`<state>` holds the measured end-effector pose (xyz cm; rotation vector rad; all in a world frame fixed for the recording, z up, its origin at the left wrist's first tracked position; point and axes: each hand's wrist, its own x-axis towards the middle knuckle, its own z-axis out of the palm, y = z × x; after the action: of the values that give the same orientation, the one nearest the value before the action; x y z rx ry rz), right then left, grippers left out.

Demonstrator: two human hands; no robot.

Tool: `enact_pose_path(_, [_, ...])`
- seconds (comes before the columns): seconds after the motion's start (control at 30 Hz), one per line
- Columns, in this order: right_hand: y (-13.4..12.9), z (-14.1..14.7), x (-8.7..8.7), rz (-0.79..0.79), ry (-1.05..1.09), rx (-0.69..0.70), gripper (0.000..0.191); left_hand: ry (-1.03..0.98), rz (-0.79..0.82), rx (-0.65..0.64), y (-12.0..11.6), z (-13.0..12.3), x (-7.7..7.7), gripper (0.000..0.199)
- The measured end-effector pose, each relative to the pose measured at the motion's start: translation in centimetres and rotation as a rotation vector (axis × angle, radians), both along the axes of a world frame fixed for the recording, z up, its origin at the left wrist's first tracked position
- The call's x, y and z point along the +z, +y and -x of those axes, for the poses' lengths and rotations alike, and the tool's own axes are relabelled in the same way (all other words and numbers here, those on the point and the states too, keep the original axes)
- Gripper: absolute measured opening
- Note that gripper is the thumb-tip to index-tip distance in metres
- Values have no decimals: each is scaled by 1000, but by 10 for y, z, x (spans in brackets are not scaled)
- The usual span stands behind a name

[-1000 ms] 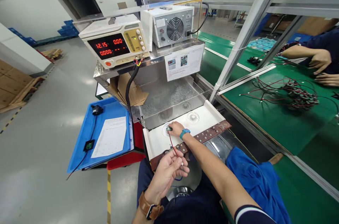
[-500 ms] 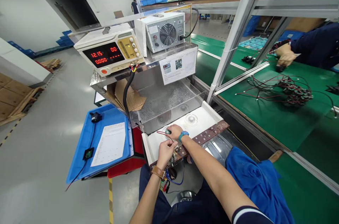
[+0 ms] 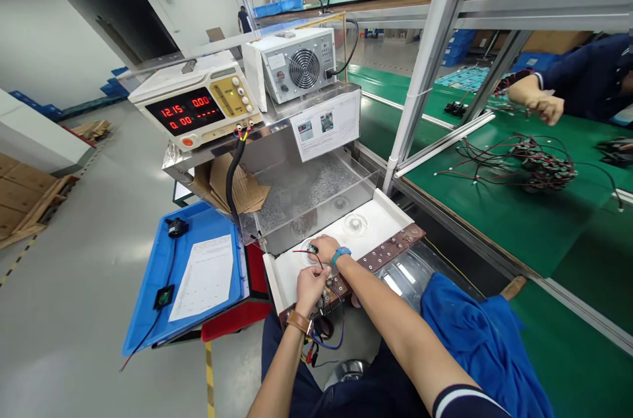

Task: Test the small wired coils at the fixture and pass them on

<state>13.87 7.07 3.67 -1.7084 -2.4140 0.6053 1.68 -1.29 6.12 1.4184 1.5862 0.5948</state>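
My right hand, with a teal band at the wrist, closes its fingertips on a small green circuit board above the left round fixture in the white tray. A thin red wire loops from the board toward my left hand. That hand, below a brown watch strap, pinches the wire close to the brown terminal strip along the tray's front edge. Its fingertips partly cover the metal contacts there. Blue leads and clips hang beneath.
A power supply with red digits and a fan unit stand on the metal shelf. On the left, a blue bin holds a paper sheet and a cabled part. A co-worker's hand is over the green bench near a wire bundle.
My left hand has shifted slightly, and the red wire's loop looks different. The co-worker's hand has lifted off a dark part. The camera view has moved a little.
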Motion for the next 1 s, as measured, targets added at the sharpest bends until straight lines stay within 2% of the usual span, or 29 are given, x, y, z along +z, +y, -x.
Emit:
enact_pose_path(0.33, [-5, 3, 12, 23, 8, -22, 32, 95, -54, 7, -4, -1, 2, 32])
enact_pose_path(0.73, [-5, 8, 1, -11, 66, -26, 29, 129, -72, 55, -7, -3, 4, 26])
enact_pose_path(1.0, [-10, 9, 11, -7, 85, -30, 29, 109, -90, 86, -7, -3, 2, 28])
